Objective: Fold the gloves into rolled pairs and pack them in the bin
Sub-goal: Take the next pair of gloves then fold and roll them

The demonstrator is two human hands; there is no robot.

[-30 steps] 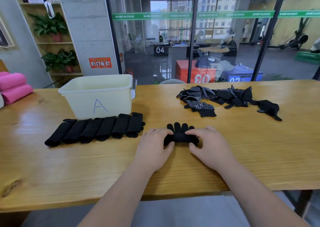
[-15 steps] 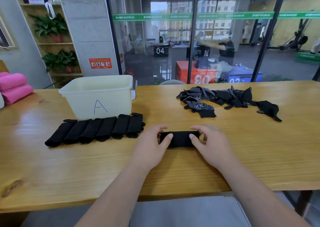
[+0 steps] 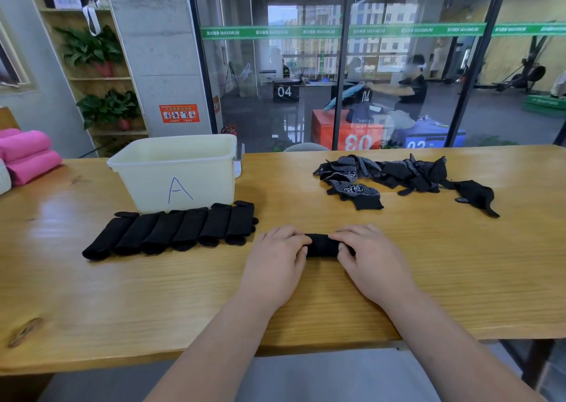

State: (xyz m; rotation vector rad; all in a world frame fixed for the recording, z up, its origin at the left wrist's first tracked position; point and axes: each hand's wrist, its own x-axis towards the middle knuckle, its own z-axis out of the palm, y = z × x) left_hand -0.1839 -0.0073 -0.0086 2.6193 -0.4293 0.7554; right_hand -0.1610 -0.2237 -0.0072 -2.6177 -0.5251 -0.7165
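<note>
Head view: left hand [image 3: 275,262] and right hand [image 3: 372,262] clench their grip round a soft, black, cylindrical glove roll [image 3: 321,245].

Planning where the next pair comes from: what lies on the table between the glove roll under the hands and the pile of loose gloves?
Nothing; in the head view the table between the glove roll and the loose gloves is bare wood.

- At 12 o'clock I have bare table [image 3: 284,193] running free to the far edge, between the bin [image 3: 214,181] and the loose glove pile [image 3: 395,173].
- At 10 o'clock the row of rolled pairs [image 3: 171,233] lies across my way, just before the bin's front wall.
- At 3 and 8 o'clock, open wood.
</note>
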